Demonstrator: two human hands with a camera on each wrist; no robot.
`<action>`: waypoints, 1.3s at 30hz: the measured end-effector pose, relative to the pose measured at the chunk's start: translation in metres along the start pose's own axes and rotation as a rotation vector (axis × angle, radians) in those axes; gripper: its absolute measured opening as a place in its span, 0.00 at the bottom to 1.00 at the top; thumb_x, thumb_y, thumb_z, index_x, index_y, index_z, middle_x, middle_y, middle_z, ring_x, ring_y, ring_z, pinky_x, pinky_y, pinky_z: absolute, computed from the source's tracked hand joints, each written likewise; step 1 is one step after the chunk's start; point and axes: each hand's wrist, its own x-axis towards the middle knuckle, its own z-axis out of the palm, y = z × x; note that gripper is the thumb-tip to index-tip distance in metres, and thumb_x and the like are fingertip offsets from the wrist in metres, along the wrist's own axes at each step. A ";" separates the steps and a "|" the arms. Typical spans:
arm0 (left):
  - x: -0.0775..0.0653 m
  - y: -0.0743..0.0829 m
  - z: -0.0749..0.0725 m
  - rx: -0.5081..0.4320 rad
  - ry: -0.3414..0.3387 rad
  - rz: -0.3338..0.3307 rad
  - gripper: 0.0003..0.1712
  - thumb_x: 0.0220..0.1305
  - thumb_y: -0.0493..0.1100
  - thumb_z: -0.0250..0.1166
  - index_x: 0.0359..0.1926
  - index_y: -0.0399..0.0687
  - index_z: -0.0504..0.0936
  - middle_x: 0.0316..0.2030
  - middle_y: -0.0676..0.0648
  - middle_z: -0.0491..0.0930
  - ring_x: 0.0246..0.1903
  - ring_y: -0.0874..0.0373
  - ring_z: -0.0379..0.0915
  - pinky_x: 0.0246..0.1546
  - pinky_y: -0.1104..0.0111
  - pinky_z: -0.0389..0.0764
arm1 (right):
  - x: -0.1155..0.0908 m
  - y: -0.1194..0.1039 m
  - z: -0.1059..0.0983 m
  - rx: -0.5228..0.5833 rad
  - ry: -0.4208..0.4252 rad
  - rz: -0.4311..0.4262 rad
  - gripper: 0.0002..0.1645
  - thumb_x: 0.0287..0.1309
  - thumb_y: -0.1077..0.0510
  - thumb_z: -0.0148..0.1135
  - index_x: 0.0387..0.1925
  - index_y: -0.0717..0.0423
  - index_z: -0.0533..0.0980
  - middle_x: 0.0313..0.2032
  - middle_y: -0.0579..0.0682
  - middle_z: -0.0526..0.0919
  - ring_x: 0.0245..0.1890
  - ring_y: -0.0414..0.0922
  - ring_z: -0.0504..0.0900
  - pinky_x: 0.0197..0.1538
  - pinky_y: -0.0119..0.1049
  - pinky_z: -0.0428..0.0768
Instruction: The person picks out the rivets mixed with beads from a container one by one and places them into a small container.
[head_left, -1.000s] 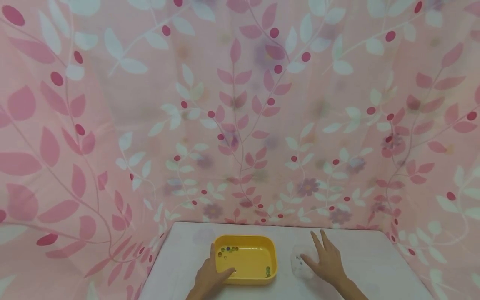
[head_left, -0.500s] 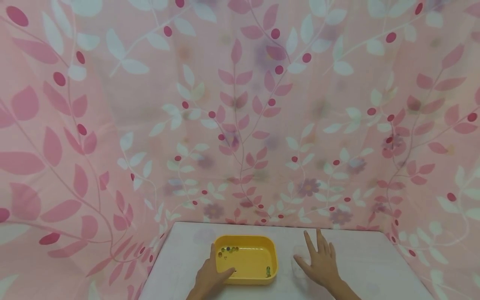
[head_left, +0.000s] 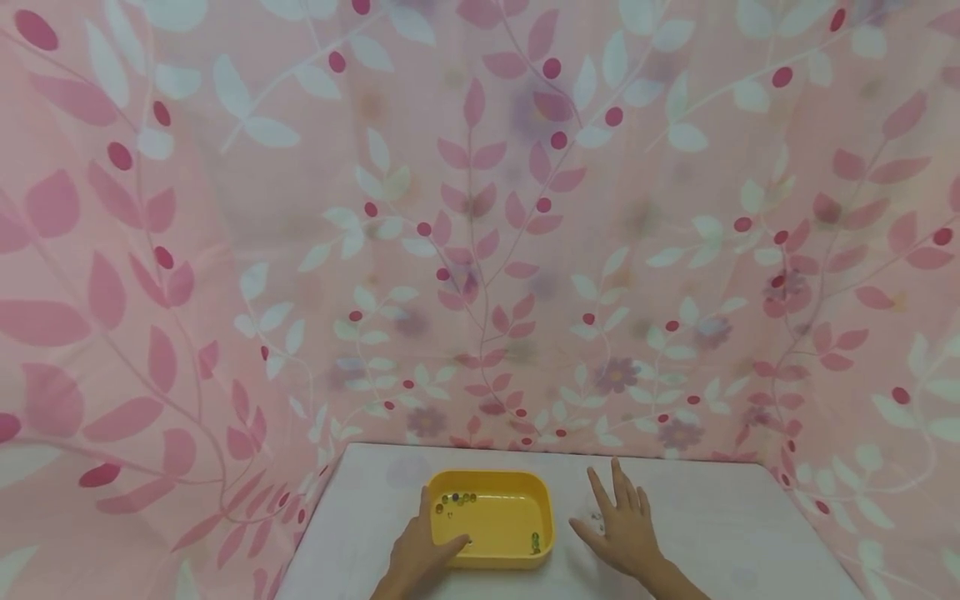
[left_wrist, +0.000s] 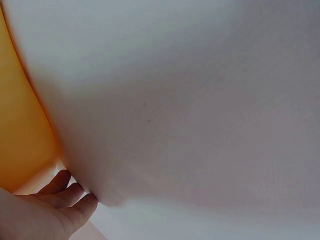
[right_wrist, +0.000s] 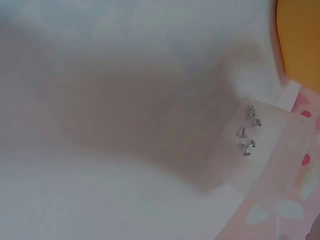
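My left hand (head_left: 420, 542) grips the near left corner of a yellow tray (head_left: 491, 562), its thumb over the rim and its fingers along the outer wall. In the left wrist view, several of its fingertips (left_wrist: 89, 201) reach down to the white surface beside the tray. My right hand (head_left: 622, 533) hovers with spread fingers over a clear plastic container (right_wrist: 280, 165), which it partly hides in the head view. Several small silver screw-like pieces (right_wrist: 243, 133) with flat round heads lie in that container. Nothing shows between the right fingers.
Several glass marbles (head_left: 455, 497) sit at the tray's far left, and a few greenish ones (head_left: 536, 542) at its near right corner. The white tabletop (head_left: 735, 508) ends at a pink leaf-patterned curtain (head_left: 480, 250) behind and to both sides.
My right hand has moved left across the clear container, its fingers more spread than before. My left hand and the yellow tray have stayed in place.
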 end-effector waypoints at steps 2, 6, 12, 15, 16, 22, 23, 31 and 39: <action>0.000 0.000 0.000 0.008 0.000 -0.002 0.73 0.45 0.72 0.72 0.77 0.40 0.43 0.45 0.36 0.79 0.35 0.51 0.75 0.38 0.50 0.79 | 0.001 -0.002 0.003 0.003 0.018 -0.031 0.53 0.53 0.27 0.62 0.73 0.49 0.62 0.79 0.58 0.37 0.68 0.67 0.57 0.62 0.73 0.56; 0.000 0.000 0.000 0.011 -0.008 -0.010 0.73 0.44 0.73 0.71 0.78 0.40 0.43 0.46 0.35 0.79 0.37 0.49 0.77 0.39 0.48 0.79 | 0.004 -0.008 0.006 0.004 0.031 -0.070 0.52 0.54 0.24 0.58 0.72 0.49 0.63 0.79 0.58 0.38 0.67 0.66 0.58 0.61 0.72 0.57; 0.001 0.000 -0.001 -0.004 -0.020 0.000 0.75 0.43 0.76 0.70 0.78 0.41 0.42 0.47 0.35 0.79 0.38 0.49 0.77 0.38 0.49 0.79 | 0.012 -0.018 0.008 -0.008 -0.023 -0.044 0.53 0.52 0.29 0.64 0.73 0.48 0.62 0.78 0.61 0.42 0.69 0.67 0.59 0.64 0.72 0.56; 0.000 -0.001 -0.002 -0.015 -0.022 0.015 0.75 0.44 0.76 0.70 0.78 0.41 0.41 0.48 0.35 0.79 0.39 0.48 0.78 0.38 0.49 0.79 | 0.016 -0.023 0.009 -0.025 -0.078 -0.011 0.54 0.53 0.30 0.65 0.75 0.46 0.59 0.78 0.61 0.41 0.70 0.66 0.58 0.67 0.70 0.54; 0.000 -0.001 -0.003 -0.019 -0.025 0.015 0.75 0.44 0.76 0.70 0.78 0.41 0.40 0.48 0.34 0.79 0.40 0.47 0.78 0.38 0.48 0.79 | 0.017 -0.024 0.010 -0.024 -0.089 -0.005 0.54 0.53 0.30 0.64 0.75 0.46 0.58 0.78 0.61 0.40 0.70 0.66 0.58 0.67 0.70 0.54; -0.001 -0.002 -0.005 -0.036 -0.036 0.050 0.75 0.45 0.76 0.69 0.77 0.38 0.40 0.48 0.33 0.79 0.40 0.45 0.79 0.37 0.49 0.80 | 0.018 -0.027 0.015 0.002 -0.046 -0.037 0.53 0.53 0.29 0.63 0.74 0.46 0.60 0.77 0.62 0.42 0.68 0.68 0.60 0.65 0.72 0.56; -0.002 -0.003 -0.005 -0.031 -0.034 0.058 0.75 0.46 0.76 0.69 0.77 0.37 0.40 0.48 0.32 0.80 0.40 0.44 0.79 0.36 0.49 0.80 | 0.018 -0.028 0.016 0.006 -0.033 -0.047 0.53 0.53 0.28 0.62 0.74 0.47 0.61 0.78 0.62 0.41 0.68 0.68 0.60 0.64 0.72 0.57; -0.003 -0.005 -0.006 -0.012 -0.015 0.074 0.75 0.46 0.76 0.69 0.77 0.35 0.42 0.46 0.32 0.80 0.39 0.43 0.79 0.35 0.48 0.79 | 0.021 -0.035 0.019 -0.004 -0.047 -0.068 0.53 0.56 0.26 0.58 0.75 0.47 0.59 0.78 0.62 0.40 0.69 0.67 0.60 0.64 0.71 0.58; -0.002 -0.003 -0.004 -0.028 -0.029 0.072 0.74 0.47 0.74 0.70 0.77 0.34 0.41 0.47 0.32 0.80 0.40 0.44 0.79 0.36 0.48 0.79 | 0.023 -0.039 0.026 0.002 -0.095 -0.033 0.53 0.55 0.27 0.60 0.75 0.47 0.59 0.77 0.65 0.43 0.68 0.67 0.62 0.65 0.71 0.58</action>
